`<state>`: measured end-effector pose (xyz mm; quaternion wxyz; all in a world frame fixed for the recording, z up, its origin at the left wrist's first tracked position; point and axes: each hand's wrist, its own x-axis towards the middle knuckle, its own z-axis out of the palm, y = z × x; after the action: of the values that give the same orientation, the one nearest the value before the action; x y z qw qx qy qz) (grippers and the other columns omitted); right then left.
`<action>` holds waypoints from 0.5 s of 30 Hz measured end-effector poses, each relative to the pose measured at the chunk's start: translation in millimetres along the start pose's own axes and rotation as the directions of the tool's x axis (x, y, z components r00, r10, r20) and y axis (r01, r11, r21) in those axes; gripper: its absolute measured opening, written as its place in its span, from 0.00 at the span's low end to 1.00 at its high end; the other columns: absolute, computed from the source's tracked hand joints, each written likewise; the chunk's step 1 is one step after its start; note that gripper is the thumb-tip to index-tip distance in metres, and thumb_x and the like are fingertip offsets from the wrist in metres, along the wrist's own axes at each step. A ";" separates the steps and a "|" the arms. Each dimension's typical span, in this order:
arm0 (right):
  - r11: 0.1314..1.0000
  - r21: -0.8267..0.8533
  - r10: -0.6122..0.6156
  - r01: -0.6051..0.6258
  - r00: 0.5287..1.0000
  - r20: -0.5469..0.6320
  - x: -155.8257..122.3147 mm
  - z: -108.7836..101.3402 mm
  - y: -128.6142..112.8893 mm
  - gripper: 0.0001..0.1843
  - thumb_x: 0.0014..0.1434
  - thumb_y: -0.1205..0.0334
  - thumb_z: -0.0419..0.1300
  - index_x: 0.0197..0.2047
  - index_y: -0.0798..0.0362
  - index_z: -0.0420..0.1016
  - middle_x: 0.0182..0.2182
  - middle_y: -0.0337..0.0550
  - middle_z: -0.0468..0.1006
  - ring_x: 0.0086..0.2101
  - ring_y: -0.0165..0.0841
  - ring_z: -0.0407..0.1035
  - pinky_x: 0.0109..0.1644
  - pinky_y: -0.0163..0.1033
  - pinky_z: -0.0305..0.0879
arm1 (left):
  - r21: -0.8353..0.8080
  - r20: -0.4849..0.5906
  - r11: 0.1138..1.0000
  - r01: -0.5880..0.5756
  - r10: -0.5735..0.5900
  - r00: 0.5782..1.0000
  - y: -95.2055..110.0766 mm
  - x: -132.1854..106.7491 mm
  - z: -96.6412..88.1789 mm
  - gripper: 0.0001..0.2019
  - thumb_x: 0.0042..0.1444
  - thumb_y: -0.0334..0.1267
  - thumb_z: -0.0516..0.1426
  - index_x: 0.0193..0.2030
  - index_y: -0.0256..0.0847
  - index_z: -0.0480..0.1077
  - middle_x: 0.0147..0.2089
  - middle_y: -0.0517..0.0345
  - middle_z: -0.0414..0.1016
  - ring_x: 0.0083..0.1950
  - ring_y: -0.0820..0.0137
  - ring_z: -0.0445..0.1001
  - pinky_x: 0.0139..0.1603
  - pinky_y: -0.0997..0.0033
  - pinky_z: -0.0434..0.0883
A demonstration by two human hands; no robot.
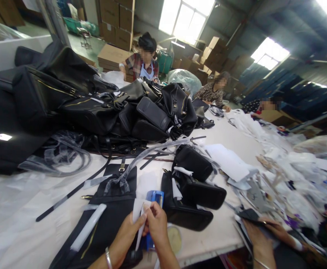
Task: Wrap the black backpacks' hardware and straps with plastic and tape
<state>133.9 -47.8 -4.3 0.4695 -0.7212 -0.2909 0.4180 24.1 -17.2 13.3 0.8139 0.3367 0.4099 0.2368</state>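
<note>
My left hand (128,231) and my right hand (158,226) meet at the table's near edge, both pinching a small white paper slip (138,213). A blue plastic tool (153,198) sits right behind the paper, partly hidden by my fingers. Under my left wrist lies a flat black bag (107,216) with gold trim and plastic-wrapped straps. A silver bracelet (108,257) circles my left wrist. Just right of my hands stand small black pouches (194,186).
A heap of black bags (101,108) fills the table's far left. White paper and plastic scraps (278,172) cover the right side. A co-worker's hands (261,235) hold something dark at lower right. Three people sit at the far end, cardboard boxes (115,22) behind them.
</note>
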 end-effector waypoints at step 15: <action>0.994 -0.105 0.019 0.009 0.964 0.264 23.2 -39.5 -14.9 0.13 0.56 0.52 0.60 0.33 0.55 0.72 0.19 0.33 0.68 0.18 0.26 0.61 0.23 0.31 0.55 | 0.363 0.163 0.911 -0.195 0.144 0.976 -9.9 16.4 -14.9 0.19 0.58 0.49 0.54 0.48 0.36 0.71 0.32 0.55 0.77 0.27 0.68 0.73 0.30 0.72 0.68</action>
<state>179.3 -40.3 10.0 0.3867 -0.6834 -0.3709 0.4958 21.9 -7.6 -8.9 0.7358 0.5359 0.3620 0.2009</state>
